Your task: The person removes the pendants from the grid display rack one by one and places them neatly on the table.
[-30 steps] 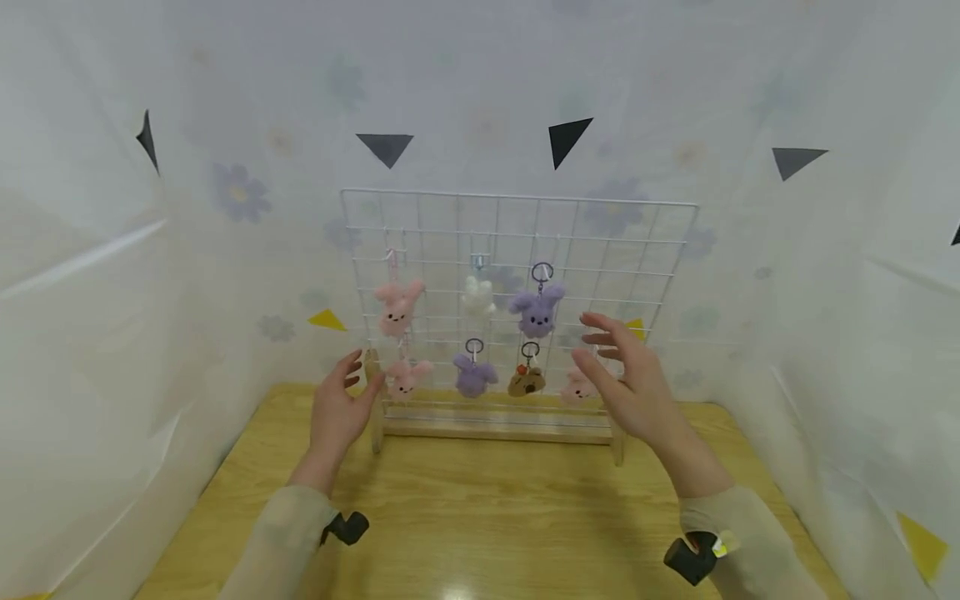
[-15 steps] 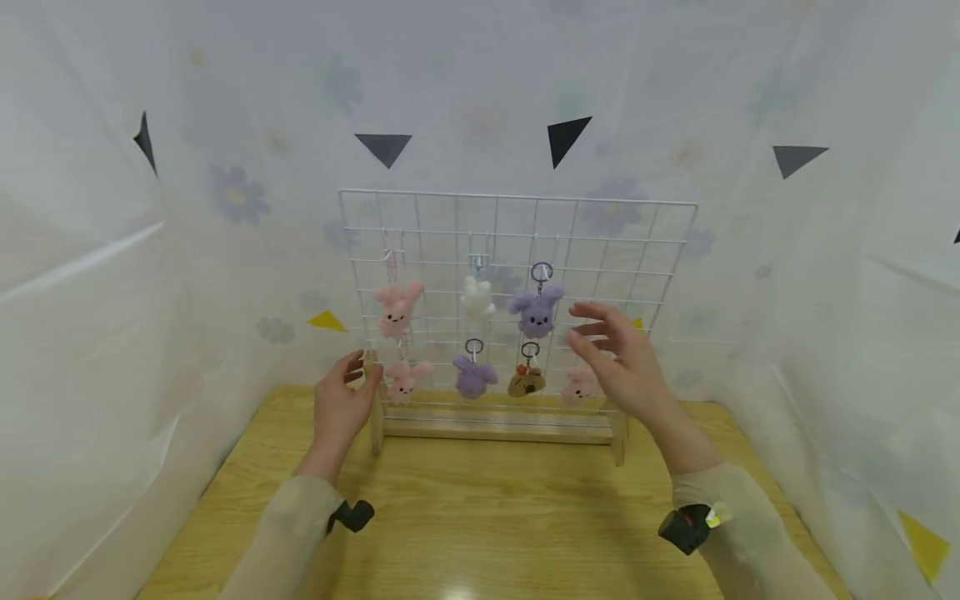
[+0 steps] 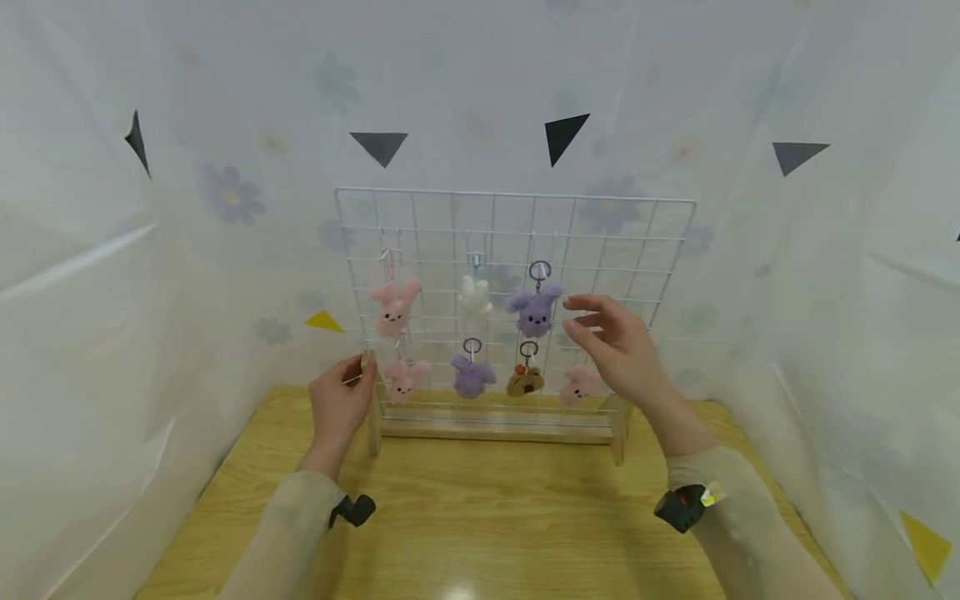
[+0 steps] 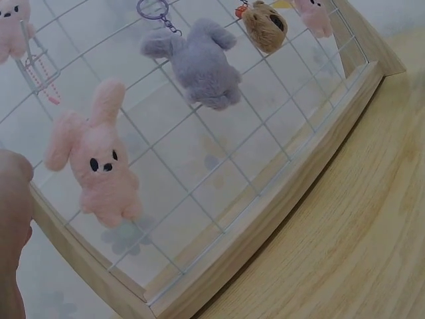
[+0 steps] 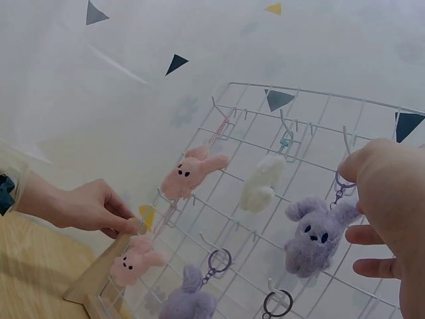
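Note:
My left hand (image 3: 337, 400) pinches the top of the left wooden upright (image 3: 375, 425) of a display rack. Raised beside the upper purple bunny keychain (image 3: 536, 315), my right hand (image 3: 622, 354) has its fingers spread and slightly bent, with nothing held; in the head view a small gap separates them from the plush. That bunny hangs by a ring from a hook on the white wire grid (image 3: 517, 196). On the same row hang a pink bunny keychain (image 3: 393, 310) and a white plush keychain (image 3: 476, 297).
Along the lower row hang a pink bunny (image 3: 402, 383), a purple bunny (image 3: 472, 377), a brown plush (image 3: 525, 382) and another pink bunny (image 3: 579, 386), partly behind the right hand. The rack's wooden base bar (image 3: 495, 432) rests on a wood-grain table (image 3: 480, 517). White sheeting surrounds it.
The left hand has moved slightly onto the wooden upright and now grips its top. My right hand has moved up and left, closer to the upper purple bunny. The keychains hang as before.

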Demonstrator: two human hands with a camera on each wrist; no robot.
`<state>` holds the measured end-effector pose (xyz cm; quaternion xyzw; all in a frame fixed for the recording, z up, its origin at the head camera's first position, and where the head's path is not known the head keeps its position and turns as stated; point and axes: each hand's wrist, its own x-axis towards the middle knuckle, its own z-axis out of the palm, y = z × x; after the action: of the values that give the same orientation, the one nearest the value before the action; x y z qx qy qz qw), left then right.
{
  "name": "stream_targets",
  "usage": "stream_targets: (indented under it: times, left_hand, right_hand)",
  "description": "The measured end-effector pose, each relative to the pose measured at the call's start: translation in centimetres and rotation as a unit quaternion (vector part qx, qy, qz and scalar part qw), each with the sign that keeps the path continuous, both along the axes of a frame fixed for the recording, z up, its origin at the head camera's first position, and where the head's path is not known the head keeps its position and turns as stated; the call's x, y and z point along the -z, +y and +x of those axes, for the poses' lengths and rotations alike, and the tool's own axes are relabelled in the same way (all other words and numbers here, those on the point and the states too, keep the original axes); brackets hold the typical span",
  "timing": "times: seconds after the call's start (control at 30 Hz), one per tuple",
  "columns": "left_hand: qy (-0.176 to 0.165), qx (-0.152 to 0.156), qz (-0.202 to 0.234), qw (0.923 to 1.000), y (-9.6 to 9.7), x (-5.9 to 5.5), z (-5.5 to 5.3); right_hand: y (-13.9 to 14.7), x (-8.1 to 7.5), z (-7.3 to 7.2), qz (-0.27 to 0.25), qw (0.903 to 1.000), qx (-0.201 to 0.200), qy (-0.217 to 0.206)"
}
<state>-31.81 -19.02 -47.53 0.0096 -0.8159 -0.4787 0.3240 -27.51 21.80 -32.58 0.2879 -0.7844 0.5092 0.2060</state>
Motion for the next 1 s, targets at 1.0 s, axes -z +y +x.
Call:
stream_targets:
  times: [1.0]
  left_hand:
    - [0.014,-0.013,-0.035,0.9992,0.1,0.2,-0.4]
  right_hand:
    - [-1.3,-3.5,-2.8,0.009,0.9981,0.039,-0.046]
